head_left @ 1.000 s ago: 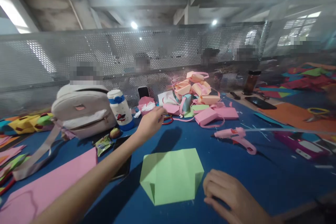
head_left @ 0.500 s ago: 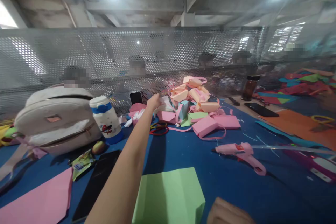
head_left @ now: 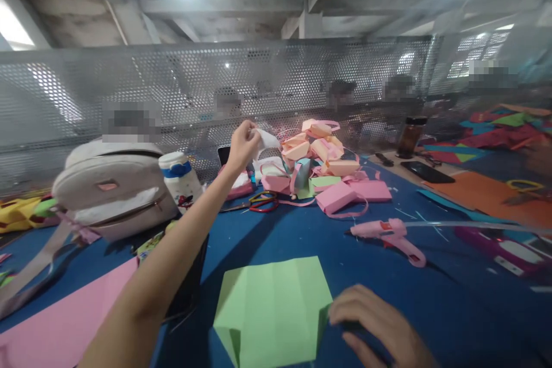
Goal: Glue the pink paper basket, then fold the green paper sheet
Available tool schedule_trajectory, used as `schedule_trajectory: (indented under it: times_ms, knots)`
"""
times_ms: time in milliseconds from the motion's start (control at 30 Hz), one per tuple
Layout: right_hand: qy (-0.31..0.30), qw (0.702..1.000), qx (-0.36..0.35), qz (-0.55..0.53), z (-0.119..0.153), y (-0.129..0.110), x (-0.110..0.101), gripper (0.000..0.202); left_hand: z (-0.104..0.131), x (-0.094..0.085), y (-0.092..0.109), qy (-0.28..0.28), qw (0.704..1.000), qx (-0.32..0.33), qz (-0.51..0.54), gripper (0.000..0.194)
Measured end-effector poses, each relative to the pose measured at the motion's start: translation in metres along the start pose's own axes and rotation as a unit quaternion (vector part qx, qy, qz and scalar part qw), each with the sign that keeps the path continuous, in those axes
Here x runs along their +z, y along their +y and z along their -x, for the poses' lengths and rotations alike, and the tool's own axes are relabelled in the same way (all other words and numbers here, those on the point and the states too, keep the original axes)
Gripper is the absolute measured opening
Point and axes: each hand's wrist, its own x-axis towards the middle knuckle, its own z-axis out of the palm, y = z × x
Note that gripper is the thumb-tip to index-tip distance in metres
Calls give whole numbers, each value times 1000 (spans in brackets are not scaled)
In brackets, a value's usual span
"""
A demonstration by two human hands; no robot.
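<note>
One white tissue (head_left: pixel 269 141), pinched in left hand's grip (head_left: pixel 245 141), above table (head_left: pixel 276 236)

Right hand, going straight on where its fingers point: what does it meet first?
Most likely the green paper, close by the right hand; height is unclear, so it might pass above.

Left hand (head_left: pixel 245 141) now rising above the white packet (head_left: pixel 269 167) it was reaching into, its fingers drawing up a thin white sheet (head_left: pixel 269 139), probably tissue. Scissors (head_left: pixel 264 201), partly covered earlier, now showing blades and handles. Right hand (head_left: pixel 375 319), mostly out of frame a moment ago, now showing beside the green paper (head_left: pixel 276 310).
</note>
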Motion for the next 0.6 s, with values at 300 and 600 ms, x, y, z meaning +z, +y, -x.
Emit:
schedule_trajectory:
  times_ms: [300, 600]
  knots:
    - [211, 972, 107, 0, -25, -31, -23, 78, 174, -23, 93, -249, 921, -170, 248, 36]
    - [210, 945, 181, -176, -11, -58, -24, 30, 291, -40, 85, -209, 827, -387, 349, 74]
